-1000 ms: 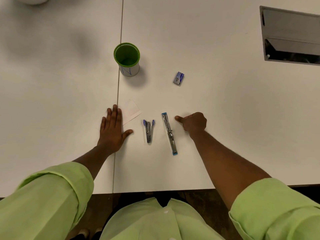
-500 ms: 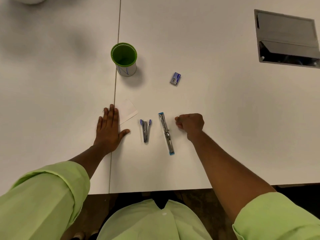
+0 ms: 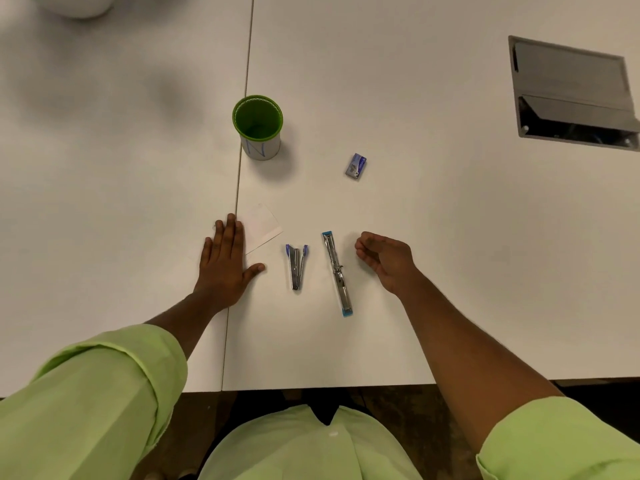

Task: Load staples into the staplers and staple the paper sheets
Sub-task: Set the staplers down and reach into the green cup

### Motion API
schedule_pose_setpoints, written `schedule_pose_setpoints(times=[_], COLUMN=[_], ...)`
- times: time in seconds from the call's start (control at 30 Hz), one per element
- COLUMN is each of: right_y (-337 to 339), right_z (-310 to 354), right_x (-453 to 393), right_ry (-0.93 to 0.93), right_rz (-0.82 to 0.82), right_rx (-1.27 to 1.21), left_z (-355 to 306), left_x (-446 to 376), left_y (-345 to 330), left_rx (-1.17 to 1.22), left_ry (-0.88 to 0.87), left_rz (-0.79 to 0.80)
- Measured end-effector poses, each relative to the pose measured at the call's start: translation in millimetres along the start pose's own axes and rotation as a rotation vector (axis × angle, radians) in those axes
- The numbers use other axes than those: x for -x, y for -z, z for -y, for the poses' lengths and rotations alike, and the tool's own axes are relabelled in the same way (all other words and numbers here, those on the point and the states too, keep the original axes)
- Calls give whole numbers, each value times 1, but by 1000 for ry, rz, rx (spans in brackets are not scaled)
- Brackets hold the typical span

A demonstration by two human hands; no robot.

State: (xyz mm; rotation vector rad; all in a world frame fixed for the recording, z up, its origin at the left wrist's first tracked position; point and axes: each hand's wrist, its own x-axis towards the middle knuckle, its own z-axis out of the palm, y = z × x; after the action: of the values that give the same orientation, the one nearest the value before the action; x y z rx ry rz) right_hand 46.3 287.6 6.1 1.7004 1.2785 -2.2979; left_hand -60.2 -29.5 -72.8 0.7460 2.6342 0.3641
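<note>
Two metal staplers lie on the white table. The small purple-tipped stapler is hinged partly open in a V. The long blue-tipped stapler is folded out flat in a line. A small purple staple box sits farther back. My left hand lies flat, palm down, with its fingers over the edge of small white paper sheets. My right hand hovers just right of the long stapler, fingers loosely curled, with nothing visible in it.
A green cup stands behind the paper, beside the seam between two tabletops. A recessed metal cable hatch is at the far right. The table's front edge runs close to my body.
My right hand has lifted from a fist resting on the table and loosened its fingers, staying right of the long stapler. The left hand and the objects have not moved.
</note>
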Motion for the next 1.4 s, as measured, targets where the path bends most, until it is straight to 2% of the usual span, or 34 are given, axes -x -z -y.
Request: schedule_pose_setpoints(times=[0.27, 0.4, 0.67, 0.83, 1.03, 1.2, 1.4], right_y=[-35, -53, -95, -125, -167, -211, -256], right_z=[21, 35, 67, 84, 106, 126, 137], right_x=[5, 8, 17, 21, 19, 15, -4], right_ry=[-17, -37, -66, -21, 49, 189, 353], right_rz=[81, 134, 240, 298, 343, 292, 175], right_rx=[38, 48, -7, 0, 36, 239, 602], left_z=[-8, -12, -16, -27, -28, -28, -23], left_x=[0, -4, -34, -56, -62, -62, -60], left_y=[11, 22, 61, 76, 77, 76, 77], left_rx=[44, -20, -63, -118, -104, -82, -12], left_ry=[19, 15, -18, 11, 60, 75, 70], left_rz=[17, 34, 165, 275, 278, 254, 242])
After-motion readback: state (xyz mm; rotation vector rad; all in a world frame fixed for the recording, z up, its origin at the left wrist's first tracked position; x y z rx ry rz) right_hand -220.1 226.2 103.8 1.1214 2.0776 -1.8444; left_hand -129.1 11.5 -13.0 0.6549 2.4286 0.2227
